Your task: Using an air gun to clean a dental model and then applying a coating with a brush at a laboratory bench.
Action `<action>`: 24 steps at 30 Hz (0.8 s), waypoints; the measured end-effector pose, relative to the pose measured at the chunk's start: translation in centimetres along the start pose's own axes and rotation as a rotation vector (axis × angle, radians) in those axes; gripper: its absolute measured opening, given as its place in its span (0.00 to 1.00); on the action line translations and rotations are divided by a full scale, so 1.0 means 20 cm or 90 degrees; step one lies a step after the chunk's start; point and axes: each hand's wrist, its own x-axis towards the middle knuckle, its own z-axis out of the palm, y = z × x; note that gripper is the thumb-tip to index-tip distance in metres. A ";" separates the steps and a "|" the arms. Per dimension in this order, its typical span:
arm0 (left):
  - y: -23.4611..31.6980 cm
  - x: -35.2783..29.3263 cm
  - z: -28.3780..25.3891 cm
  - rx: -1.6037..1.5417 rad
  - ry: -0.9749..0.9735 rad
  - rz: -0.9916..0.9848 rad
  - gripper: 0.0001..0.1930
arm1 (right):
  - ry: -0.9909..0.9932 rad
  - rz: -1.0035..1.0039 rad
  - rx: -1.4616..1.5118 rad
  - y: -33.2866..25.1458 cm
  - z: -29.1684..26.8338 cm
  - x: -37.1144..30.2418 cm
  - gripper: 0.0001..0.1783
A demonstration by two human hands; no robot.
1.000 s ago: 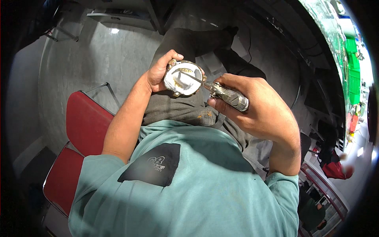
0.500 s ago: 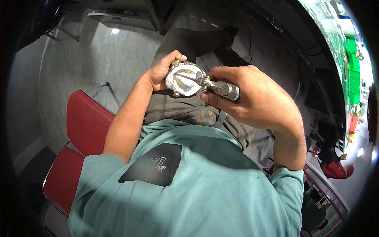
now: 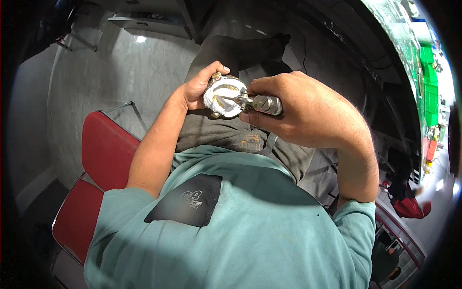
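My left hand [image 3: 196,91] is wrapped round the left side of a round, brass-coloured dental flask [image 3: 216,114], its thumb at the top rim. White plaster [image 3: 223,107] fills the flask, with a curved, yellowish row that looks like denture teeth [image 3: 227,88] set in it. My right hand [image 3: 303,108] is closed round a silver metal hand tool with a thin pointed tip, perhaps an air chisel [image 3: 266,104]. That tip lies over the plaster, seemingly touching it. The fingers of my right hand come close to the flask's right edge. Both hands are above my lap.
A red chair [image 3: 107,149] stands at my left. To the right runs a workbench edge [image 3: 402,48] with green bins [image 3: 429,91] on it. A drawer unit [image 3: 149,25] is at the far left. Another person in red [image 3: 409,204] is at the far right.
My right hand and the tool have shifted slightly left, closer over the flask, while my right elbow has swung a little outward. My left hand and the flask have barely moved.
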 end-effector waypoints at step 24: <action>0.00 0.02 0.01 0.024 0.067 -0.035 0.26 | 0.062 -0.032 -0.016 0.06 -0.03 -0.11 0.16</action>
